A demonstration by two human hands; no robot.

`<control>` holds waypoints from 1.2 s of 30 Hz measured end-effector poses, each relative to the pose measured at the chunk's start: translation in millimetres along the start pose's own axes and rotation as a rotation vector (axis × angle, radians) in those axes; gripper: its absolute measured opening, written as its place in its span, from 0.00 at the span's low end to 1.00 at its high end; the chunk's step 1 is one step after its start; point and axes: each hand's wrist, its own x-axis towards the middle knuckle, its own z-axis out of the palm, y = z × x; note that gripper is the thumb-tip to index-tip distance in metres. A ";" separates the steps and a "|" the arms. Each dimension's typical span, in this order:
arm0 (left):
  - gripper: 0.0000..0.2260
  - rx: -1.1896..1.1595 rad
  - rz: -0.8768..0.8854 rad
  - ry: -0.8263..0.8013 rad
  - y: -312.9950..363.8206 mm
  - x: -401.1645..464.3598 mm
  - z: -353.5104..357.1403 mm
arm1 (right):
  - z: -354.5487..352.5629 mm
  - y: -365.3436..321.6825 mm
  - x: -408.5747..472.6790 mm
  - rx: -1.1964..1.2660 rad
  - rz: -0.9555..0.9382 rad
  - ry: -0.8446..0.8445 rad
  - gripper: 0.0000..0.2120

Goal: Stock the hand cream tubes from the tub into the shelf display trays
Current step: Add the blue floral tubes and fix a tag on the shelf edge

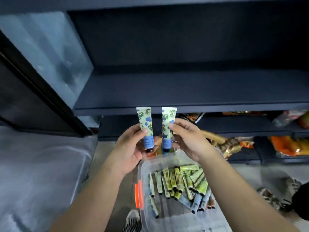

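Note:
My left hand [132, 146] grips a blue-flowered hand cream tube [145, 122], held upright with its dark cap down. My right hand [187, 139] pinches a second blue-flowered tube [167, 122] the same way, right beside the first. Both tubes stand just in front of the edge of a dark shelf [184, 91]. Below my hands sits a clear plastic tub [145, 166] with an orange latch [138, 195]. Several green-patterned and a few blue tubes [182, 183] lie heaped in it. No display tray shows in view.
The dark shelf board holds nothing in view. Lower shelves at right carry orange and gold packets [289, 146]. A grey covered surface [38, 173] fills the left. A dark panel [33, 91] leans at far left. A striped shoe [132, 220] shows by the tub.

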 end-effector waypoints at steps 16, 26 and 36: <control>0.06 0.291 0.513 -0.264 224.9 -10.5 -17.9 | 121.6 -163.2 -11.6 -0.221 -0.558 0.107 0.05; 0.05 0.377 0.667 -0.159 280.1 -19.1 14.6 | 125.5 -250.5 -16.7 -0.251 -0.714 0.145 0.03; 0.10 0.576 0.763 -0.259 360.4 46.0 35.2 | 142.1 -299.1 30.9 -0.306 -0.806 0.250 0.08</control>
